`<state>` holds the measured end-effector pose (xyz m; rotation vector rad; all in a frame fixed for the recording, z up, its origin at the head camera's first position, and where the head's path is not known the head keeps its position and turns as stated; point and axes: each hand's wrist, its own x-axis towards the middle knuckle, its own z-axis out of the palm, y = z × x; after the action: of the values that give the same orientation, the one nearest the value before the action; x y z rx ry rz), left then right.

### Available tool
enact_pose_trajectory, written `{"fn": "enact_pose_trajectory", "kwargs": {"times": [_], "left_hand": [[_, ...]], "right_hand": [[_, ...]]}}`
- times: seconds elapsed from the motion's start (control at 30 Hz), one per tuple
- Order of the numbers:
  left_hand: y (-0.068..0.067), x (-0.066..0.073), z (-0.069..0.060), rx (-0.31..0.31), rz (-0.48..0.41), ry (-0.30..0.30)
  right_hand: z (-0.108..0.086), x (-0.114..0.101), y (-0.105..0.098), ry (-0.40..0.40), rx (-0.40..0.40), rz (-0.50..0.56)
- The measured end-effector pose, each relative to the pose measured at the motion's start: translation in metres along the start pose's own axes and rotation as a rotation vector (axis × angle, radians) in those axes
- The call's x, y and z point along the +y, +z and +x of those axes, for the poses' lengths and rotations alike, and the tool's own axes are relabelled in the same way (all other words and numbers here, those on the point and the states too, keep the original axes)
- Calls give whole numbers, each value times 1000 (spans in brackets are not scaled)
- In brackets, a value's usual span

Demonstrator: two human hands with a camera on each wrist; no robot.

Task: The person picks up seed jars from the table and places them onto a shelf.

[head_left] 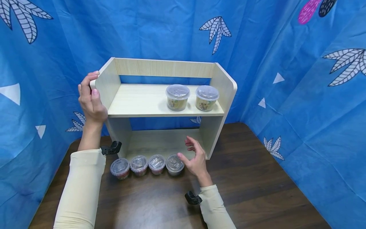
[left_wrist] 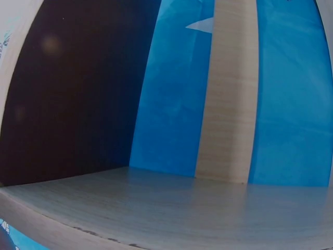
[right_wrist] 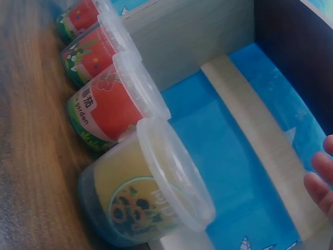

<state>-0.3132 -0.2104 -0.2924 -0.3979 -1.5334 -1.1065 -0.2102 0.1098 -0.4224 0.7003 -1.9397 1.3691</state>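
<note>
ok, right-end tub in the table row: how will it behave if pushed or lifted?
The yellow-labelled tub would probably slide before tipping: it stands upright and looks fairly squat. Its smooth-looking wall may be slippery, though the overhanging lid should give a catch. Pushed left, it would likely bump the red-labelled tub close beside it.

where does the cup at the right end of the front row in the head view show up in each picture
Head: below centre, the end cup sits just left of the right hand.
Left wrist: not in it.
Right wrist: low, left of centre, the nearest cup with a yellow label, ahead of the red-labelled cups.
Shared landmark: the pale wooden shelf unit, partly seen in both wrist views.
</note>
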Motion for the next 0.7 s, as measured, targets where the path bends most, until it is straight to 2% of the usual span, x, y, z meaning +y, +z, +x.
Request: {"fn": "enact_pose_trajectory", "kwargs": {"times": [0.13,0.37,0.43,0.6,0.7], "left_hand": [[1,2,0,1,3,-4],[4,16,-4,2,1,2],[5,17,-3,5,-1,8],[3,8,0,2,4,11],[0,2,0,-1,9,10]], "right_hand": [[-4,3,1,13,-13,-3],[-14,10,1,42,-17,1],[-18,20,3,58,-27,2],[-30,50,10,111,-66,-14],[-33,57,12,140,-85,-21]]}}
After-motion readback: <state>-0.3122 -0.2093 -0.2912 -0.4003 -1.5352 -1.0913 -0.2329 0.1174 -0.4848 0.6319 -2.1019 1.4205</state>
